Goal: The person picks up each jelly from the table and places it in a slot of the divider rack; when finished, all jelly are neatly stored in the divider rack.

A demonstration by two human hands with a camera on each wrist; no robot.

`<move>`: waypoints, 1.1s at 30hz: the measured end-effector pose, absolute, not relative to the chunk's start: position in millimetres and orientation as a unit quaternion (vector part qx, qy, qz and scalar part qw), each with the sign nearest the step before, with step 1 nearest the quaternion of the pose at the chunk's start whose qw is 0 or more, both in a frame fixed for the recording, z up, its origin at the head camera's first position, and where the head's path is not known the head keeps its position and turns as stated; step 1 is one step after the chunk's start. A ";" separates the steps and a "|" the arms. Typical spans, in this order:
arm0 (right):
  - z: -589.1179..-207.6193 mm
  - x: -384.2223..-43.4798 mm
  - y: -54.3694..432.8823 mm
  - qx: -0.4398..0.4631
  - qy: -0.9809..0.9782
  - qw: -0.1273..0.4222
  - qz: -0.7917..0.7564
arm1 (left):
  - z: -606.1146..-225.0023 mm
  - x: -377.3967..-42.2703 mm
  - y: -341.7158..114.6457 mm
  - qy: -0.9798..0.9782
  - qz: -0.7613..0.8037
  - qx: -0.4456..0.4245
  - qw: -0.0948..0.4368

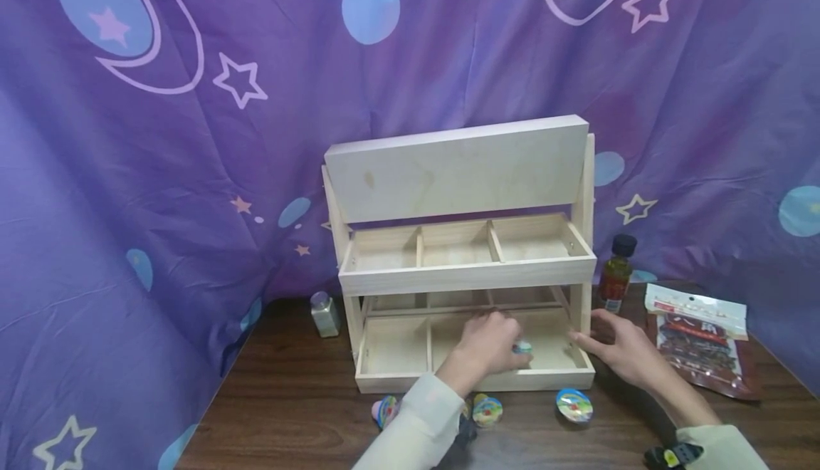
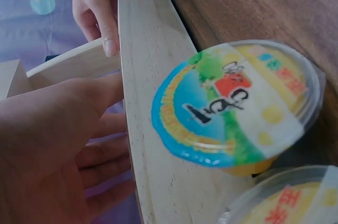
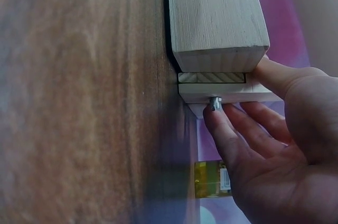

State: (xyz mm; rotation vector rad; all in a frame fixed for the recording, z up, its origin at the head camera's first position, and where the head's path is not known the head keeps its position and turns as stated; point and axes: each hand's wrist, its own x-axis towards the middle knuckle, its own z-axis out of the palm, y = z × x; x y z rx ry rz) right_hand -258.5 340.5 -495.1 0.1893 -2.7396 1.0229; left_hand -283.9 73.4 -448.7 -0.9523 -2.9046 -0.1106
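Observation:
A pale wooden rack with two divided trays stands on the table. My left hand reaches into its lower tray and holds a small jelly cup by the thumb. From the left wrist view, the left hand's fingertips go behind the tray's front wall, which hides that cup. My right hand grips the rack's right side. Seen from the right wrist, its thumb lies on one face of the wood and a fingertip touches a metal bolt.
Jelly cups lie before the rack: one on the right, another near the middle, one at left. A small jar stands left. On the right are a black-capped bottle and a spice bag. Purple cloth hangs behind.

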 end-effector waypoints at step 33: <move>-498.5 -262.0 342.7 0.070 -0.931 0.109 0.341 | -470.5 -200.8 89.8 -0.824 0.009 -0.550 0.140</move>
